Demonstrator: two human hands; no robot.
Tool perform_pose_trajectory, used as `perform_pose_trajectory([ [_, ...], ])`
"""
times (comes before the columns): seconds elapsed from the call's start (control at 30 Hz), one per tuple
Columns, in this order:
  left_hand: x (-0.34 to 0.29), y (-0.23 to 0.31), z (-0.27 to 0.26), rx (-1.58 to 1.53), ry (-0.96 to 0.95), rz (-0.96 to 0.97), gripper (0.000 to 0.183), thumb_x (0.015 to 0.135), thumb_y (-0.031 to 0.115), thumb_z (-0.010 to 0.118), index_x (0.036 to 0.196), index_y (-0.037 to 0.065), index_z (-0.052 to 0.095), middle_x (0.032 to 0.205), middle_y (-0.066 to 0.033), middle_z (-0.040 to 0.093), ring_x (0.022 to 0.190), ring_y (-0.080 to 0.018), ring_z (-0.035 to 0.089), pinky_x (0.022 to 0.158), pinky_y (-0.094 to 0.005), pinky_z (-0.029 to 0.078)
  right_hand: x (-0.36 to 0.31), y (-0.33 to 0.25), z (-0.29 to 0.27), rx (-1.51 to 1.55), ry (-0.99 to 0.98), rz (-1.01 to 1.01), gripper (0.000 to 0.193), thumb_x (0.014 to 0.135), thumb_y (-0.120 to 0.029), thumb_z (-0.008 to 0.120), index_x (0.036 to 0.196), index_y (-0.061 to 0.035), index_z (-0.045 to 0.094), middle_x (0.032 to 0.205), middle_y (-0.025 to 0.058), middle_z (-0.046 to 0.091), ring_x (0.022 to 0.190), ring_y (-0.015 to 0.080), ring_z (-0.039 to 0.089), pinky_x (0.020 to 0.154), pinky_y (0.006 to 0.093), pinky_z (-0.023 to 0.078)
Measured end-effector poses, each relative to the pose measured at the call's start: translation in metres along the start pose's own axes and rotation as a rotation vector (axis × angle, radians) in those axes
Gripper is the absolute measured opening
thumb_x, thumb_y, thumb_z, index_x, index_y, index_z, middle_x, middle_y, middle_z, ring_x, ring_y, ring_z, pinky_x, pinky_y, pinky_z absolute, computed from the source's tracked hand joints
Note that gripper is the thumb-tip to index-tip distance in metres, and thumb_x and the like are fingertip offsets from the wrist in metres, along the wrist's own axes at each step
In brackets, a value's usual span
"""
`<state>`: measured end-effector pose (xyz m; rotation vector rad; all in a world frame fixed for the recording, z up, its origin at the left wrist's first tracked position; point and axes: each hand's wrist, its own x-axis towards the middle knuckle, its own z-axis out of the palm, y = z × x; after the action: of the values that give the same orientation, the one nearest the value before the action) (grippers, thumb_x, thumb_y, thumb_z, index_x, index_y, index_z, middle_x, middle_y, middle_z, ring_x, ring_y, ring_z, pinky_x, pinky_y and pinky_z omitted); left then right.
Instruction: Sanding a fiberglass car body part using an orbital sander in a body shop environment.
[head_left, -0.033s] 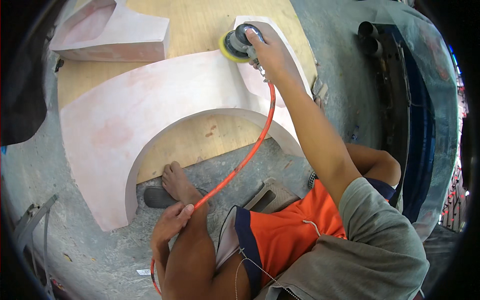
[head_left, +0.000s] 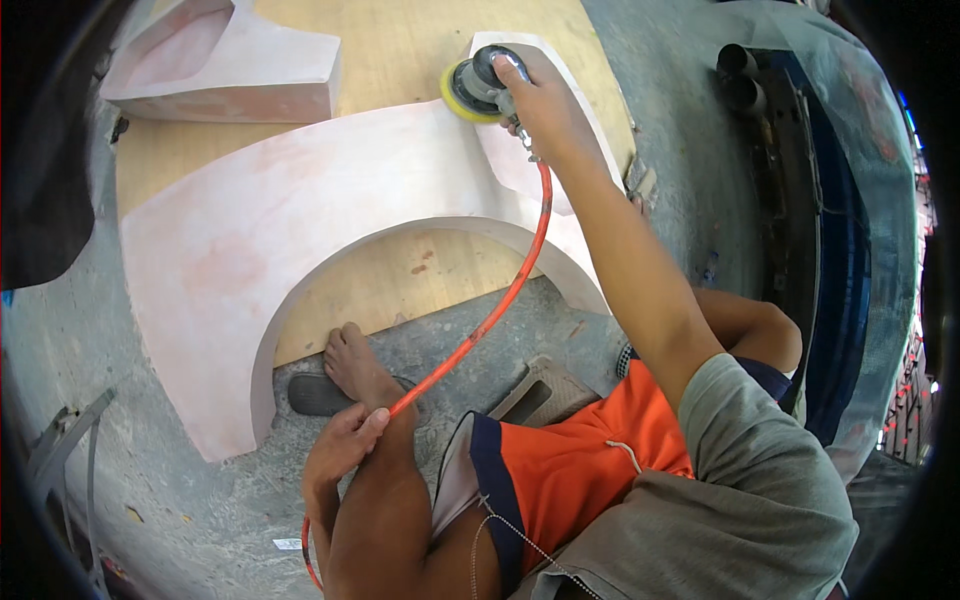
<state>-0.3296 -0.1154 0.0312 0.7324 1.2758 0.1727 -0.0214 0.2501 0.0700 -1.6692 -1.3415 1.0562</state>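
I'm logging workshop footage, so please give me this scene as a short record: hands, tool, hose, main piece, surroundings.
Right hand: grips the sander
Left hand: holds the hose, beside the left shin
Sander: round, dark-topped, yellow-edged pad; at the curved panel's upper right
Hose: red, running from sander to left hand
Curved panel: pale, arched cutout, partly on a wooden board
Nearby: second pale piece, upper left; dark sandal

Just the faintest nudge! The sander (head_left: 472,92) and the right hand (head_left: 545,108) edge a hair rightward in view, the hose's (head_left: 501,310) upper end coming along; the panel (head_left: 300,190) creeps that way too, so whether the sander slid across it, I can't tell.
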Motion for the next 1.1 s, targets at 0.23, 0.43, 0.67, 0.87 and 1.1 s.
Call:
perform_pose_trajectory([
  [0.23,0.002,0.005,0.003,-0.073,-0.014,0.063,0.041,0.100,0.046,0.062,0.088,0.007,0.060,0.071,0.0024,0.054,0.063,-0.0076,0.047,0.054,-0.0267,0.037,0.024,-0.002,0.006,0.064,0.057,0.009,0.051,0.092,-0.046,0.073,0.106,0.0032,0.071,0.080,0.0111,0.066,0.047,0.0160,0.056,0.042,0.0301,0.045],
  [0.43,-0.002,0.015,0.004,-0.192,-0.008,0.022,0.034,0.102,0.041,0.063,0.094,0.008,0.059,0.075,0.0020,0.057,0.064,-0.0050,0.049,0.055,-0.0211,0.039,0.045,-0.005,0.009,-0.010,0.053,0.058,0.053,0.092,-0.046,0.073,0.106,0.0044,0.070,0.073,0.0121,0.065,0.045,0.0176,0.056,0.043,0.0313,0.047],
  [0.67,-0.005,0.020,0.005,-0.257,-0.027,0.060,0.030,0.103,0.034,0.064,0.107,0.004,0.063,0.079,0.0025,0.058,0.070,-0.0050,0.051,0.062,-0.0228,0.042,0.073,-0.004,0.017,-0.061,0.086,0.081,0.060,0.092,-0.053,0.070,0.111,0.0036,0.067,0.081,0.0101,0.065,0.055,0.0158,0.059,0.047,0.0293,0.047],
  [0.87,-0.003,0.024,0.004,-0.292,-0.074,0.157,0.025,0.102,0.025,0.065,0.113,0.003,0.062,0.087,0.0033,0.060,0.076,-0.0042,0.052,0.067,-0.0222,0.043,0.089,0.002,0.012,0.041,0.123,0.099,0.056,0.091,-0.050,0.073,0.110,0.0024,0.069,0.083,0.0112,0.067,0.054,0.0170,0.060,0.046,0.0296,0.049],
  [1.1,0.003,0.030,0.004,-0.339,-0.110,0.228,0.035,0.101,0.022,0.067,0.127,0.001,0.057,0.103,-0.0005,0.060,0.095,-0.0078,0.054,0.085,-0.0252,0.046,0.112,0.007,-0.004,0.086,0.201,0.115,0.057,0.091,-0.051,0.073,0.112,0.0016,0.069,0.084,0.0127,0.068,0.057,0.0190,0.063,0.046,0.0301,0.050],
])
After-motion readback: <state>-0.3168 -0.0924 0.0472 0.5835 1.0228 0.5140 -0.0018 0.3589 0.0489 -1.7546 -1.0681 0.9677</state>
